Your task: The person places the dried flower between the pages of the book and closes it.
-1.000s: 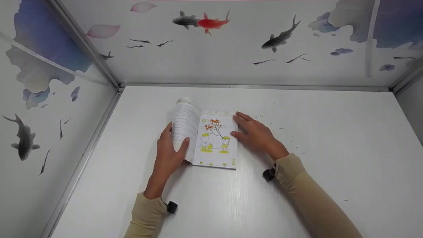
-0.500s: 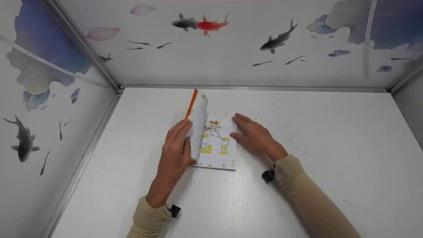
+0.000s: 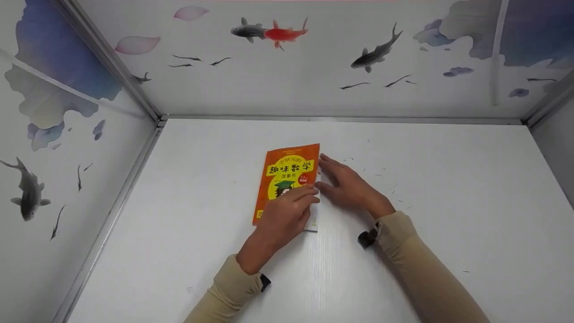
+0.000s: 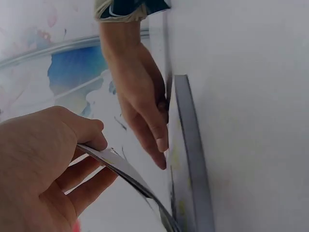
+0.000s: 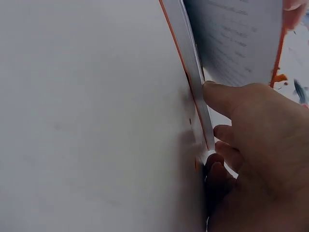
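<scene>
A thin paperback book with an orange cover and a yellow circle lies on the white table, its cover lifted over the pages. My left hand pinches the free edge of the cover and some leaves between thumb and fingers, plainly seen in the left wrist view. That flap arches above the thicker page block. On the right side, my right hand rests against the book's right edge. In the right wrist view its thumb touches the page edge, and printed text shows on the lifted page.
Small dark specks are scattered on the table right of the book. White panels printed with fish and petals stand at the back and left, with a metal rail along the back edge.
My left hand has swung the cover and its leaves from the left over to the right, covering the illustrated page. The orange front now faces up. My right hand has stayed at the book's right edge.
</scene>
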`<action>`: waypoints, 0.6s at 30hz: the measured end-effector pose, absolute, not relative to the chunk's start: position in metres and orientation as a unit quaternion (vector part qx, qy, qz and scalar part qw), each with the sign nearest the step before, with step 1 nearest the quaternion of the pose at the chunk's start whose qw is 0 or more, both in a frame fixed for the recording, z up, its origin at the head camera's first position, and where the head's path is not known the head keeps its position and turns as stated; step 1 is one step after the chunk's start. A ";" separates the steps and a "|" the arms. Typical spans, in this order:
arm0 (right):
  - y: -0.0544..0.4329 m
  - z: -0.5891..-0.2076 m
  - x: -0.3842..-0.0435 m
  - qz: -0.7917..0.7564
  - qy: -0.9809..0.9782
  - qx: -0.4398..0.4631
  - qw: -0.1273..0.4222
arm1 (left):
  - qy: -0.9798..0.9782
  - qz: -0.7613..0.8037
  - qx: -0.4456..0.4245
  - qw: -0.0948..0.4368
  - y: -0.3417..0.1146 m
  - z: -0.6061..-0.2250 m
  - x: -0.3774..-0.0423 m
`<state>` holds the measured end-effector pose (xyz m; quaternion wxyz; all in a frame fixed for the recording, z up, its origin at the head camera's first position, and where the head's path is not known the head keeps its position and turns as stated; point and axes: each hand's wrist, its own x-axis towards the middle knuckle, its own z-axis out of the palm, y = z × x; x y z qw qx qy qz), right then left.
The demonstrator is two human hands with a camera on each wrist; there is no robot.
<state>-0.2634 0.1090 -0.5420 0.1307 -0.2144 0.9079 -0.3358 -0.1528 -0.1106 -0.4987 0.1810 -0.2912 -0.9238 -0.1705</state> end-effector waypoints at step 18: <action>0.123 -0.541 -0.265 -0.369 0.893 -0.218 0.139 | -0.945 -0.152 -0.288 0.022 -0.094 -0.518 -0.155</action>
